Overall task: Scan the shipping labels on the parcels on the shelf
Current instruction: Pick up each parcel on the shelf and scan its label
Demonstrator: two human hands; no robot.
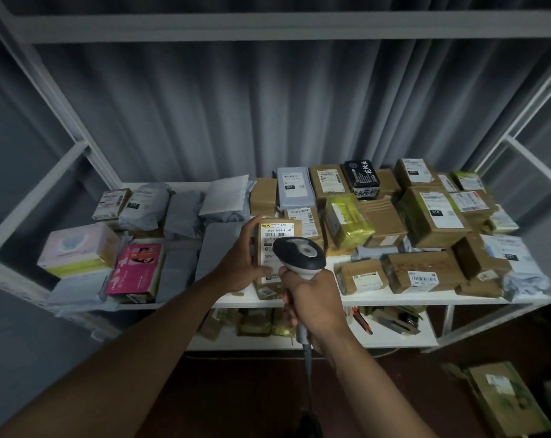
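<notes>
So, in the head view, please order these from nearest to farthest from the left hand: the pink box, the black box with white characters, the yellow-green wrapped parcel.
Measured from the left hand:
1. Yellow-green wrapped parcel, to its right, mid-shelf.
2. Pink box, to its left, at the shelf's front.
3. Black box with white characters, back row, up and right.

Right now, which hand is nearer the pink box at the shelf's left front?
Left. The left hand grips the labelled parcel mid-shelf, just right of the pink box. The right hand holds the scanner farther right.
</notes>
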